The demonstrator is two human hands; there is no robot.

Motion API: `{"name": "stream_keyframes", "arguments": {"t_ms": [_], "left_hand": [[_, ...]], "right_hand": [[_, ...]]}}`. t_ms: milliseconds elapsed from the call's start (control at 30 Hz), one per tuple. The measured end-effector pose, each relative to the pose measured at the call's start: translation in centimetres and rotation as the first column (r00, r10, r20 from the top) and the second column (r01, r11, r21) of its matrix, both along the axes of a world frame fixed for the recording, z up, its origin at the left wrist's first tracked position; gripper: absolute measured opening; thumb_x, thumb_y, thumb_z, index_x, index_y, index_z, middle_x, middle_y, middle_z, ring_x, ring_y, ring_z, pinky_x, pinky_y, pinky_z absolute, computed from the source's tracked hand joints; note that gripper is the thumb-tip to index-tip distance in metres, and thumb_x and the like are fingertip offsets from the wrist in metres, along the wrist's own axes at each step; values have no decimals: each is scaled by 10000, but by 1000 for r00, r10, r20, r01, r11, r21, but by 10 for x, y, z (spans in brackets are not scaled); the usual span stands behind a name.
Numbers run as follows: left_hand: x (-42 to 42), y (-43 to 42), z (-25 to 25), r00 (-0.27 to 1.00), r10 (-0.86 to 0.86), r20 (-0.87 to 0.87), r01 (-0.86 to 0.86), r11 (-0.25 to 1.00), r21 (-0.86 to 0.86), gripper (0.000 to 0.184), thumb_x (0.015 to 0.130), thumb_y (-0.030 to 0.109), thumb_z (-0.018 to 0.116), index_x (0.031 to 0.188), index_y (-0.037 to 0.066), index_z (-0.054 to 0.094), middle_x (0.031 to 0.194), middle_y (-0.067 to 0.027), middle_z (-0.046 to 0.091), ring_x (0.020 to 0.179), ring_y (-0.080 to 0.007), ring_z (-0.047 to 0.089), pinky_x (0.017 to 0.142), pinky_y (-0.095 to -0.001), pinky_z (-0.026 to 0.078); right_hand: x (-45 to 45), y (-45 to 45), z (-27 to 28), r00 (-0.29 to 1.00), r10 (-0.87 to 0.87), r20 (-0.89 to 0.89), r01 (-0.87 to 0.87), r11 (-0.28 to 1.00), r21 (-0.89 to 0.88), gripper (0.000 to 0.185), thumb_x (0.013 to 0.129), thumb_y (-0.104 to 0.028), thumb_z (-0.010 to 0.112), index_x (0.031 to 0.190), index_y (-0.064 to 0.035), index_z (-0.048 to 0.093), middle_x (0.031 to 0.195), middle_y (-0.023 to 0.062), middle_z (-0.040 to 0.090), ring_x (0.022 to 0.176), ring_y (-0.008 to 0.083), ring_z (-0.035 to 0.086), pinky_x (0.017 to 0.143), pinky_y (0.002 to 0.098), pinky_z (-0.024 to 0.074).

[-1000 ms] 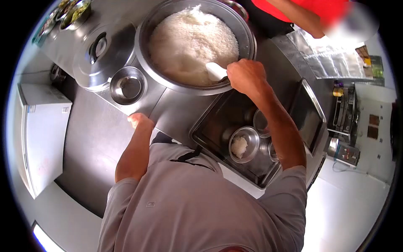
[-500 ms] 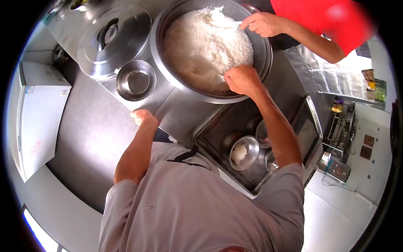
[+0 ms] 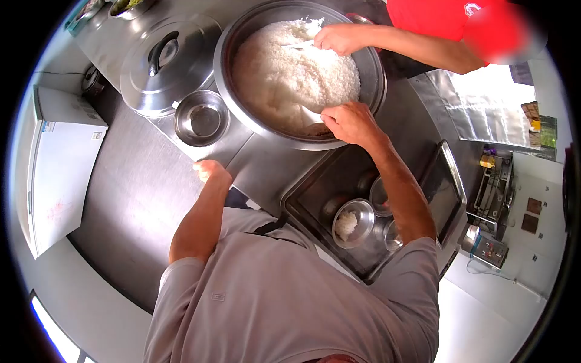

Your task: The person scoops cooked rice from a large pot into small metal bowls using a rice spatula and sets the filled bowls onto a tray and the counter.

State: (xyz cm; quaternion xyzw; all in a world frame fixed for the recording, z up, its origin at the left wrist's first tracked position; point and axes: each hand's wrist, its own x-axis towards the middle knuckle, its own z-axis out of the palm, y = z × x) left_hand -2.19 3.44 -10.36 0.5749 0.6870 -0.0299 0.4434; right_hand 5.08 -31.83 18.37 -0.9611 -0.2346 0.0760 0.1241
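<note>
Big pot: at top centre, the steel pot held a broad mound of cooked rice, by far the larger share.
Paddle: the right hand's grip was closed round a white rice paddle, its blade at the rice's near edge.
Left hand: curled near the table edge, left of centre; I couldn't tell whether it clasped anything.
Across the pot: a co-worker's hand held a white utensil over the rice.
Tray bowls: in the tray, lower right, one metal bowl had a small clump; the forearm partly hid others.
Progress: early, I judged; most rice remained unportioned.
</note>
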Motion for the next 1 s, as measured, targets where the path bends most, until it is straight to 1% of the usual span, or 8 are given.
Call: {"name": "stream_keyframes", "arguments": {"t_ms": [167,233,367,433,533,767,933,1000], "left_hand": [[3,-11,32,1000,15,7,-15,1000,18,554,1057,356,194,1247,25,597,1320,-223,634,1191,-389,623,1013,-479,488],[7,-14,54,976,212,53,-207,974,-89,612,1047,409,203,1266,9,612,1352,-221,621,1208,-386,612,1026,-475,474],[4,-13,53,962,255,92,-241,960,-140,637,1040,443,217,1301,13,608,1375,-216,610,1229,-374,599,1035,-466,469],[3,-13,48,997,75,34,-74,997,-37,657,1036,461,225,1324,11,606,1381,-213,611,1239,-368,595,1041,-463,465],[4,-19,79,986,151,73,-143,984,-105,694,1050,512,211,1357,11,580,1397,-204,605,1246,-362,605,1063,-460,469],[2,-15,55,1000,30,5,-30,999,-18,683,1054,500,199,1344,18,586,1372,-212,619,1241,-374,602,1069,-466,458],[3,-19,71,992,117,44,-114,991,-68,667,1054,493,195,1315,33,601,1376,-208,617,1237,-368,609,1057,-465,470],[-1,-10,14,1000,8,4,-8,999,50,660,1054,482,194,1310,32,604,1367,-210,623,1231,-369,613,1051,-465,476]], "right_hand": [[21,9,-10,998,66,-15,-66,997,-39,195,887,-222,591,779,-109,707,757,168,688,755,406,674,692,519,514],[26,15,-15,997,43,-62,-48,996,-73,210,892,-234,589,768,-108,702,764,171,688,760,405,674,697,515,509],[24,13,-18,998,61,-29,-60,997,39,213,889,-245,599,765,-107,704,765,169,687,755,404,672,699,503,512],[24,11,-19,999,49,-13,-47,989,141,189,889,-224,615,799,-82,702,756,191,663,747,418,649,691,489,499],[25,11,-9,999,46,-26,-42,990,137,191,895,-234,612,822,-87,709,751,180,668,732,413,650,688,490,503],[28,34,-14,995,-30,-99,26,999,-38,231,904,-282,588,818,-120,728,796,164,700,780,404,680,712,501,518],[28,29,-19,991,-4,-133,20,992,123,235,910,-303,608,841,-121,740,805,164,703,791,397,685,723,481,528],[27,24,-18,993,-3,-122,22,988,154,229,910,-293,608,840,-117,736,799,167,698,781,399,680,714,478,525]]}}
